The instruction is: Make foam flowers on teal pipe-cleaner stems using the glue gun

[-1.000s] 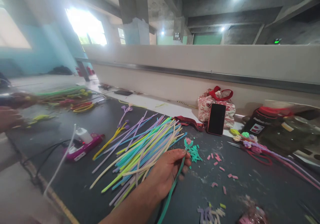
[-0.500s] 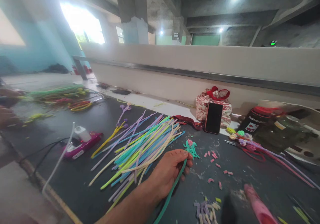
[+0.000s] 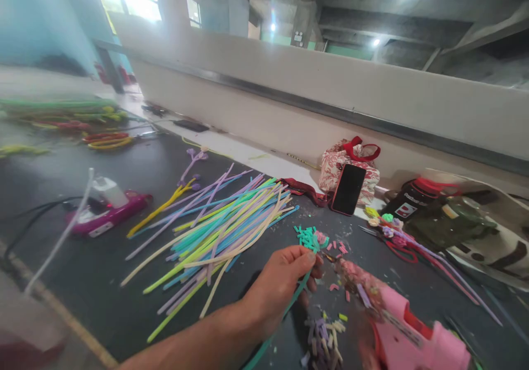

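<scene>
My left hand (image 3: pixel 285 273) pinches a teal pipe cleaner (image 3: pixel 295 295) between thumb and fingertips. Its long tail runs down past my wrist. At its upper end, just above the fingertips, sits a small pink and teal piece (image 3: pixel 320 239). From the lower right comes a pink glue gun (image 3: pixel 407 326), its nozzle pointing left, close to my left fingers. My right hand (image 3: pixel 367 339) is blurred and mostly hidden, wrapped round the glue gun's handle. Short teal cut bits (image 3: pixel 306 237) lie right behind my left fingertips.
Many coloured pipe cleaners (image 3: pixel 223 232) lie in a pile on the dark table. A magenta power strip (image 3: pixel 109 213) is at left. Behind are a phone (image 3: pixel 347 189) and a patterned bag (image 3: pixel 330 166). Pipe cleaner flowers (image 3: pixel 390 224) lie at right; purple cut bits (image 3: pixel 320 334) lie in front.
The glue gun has come up and left from the table's lower right, now in my right hand, its nozzle near my left fingers. My left hand keeps its pinch. The view has tilted.
</scene>
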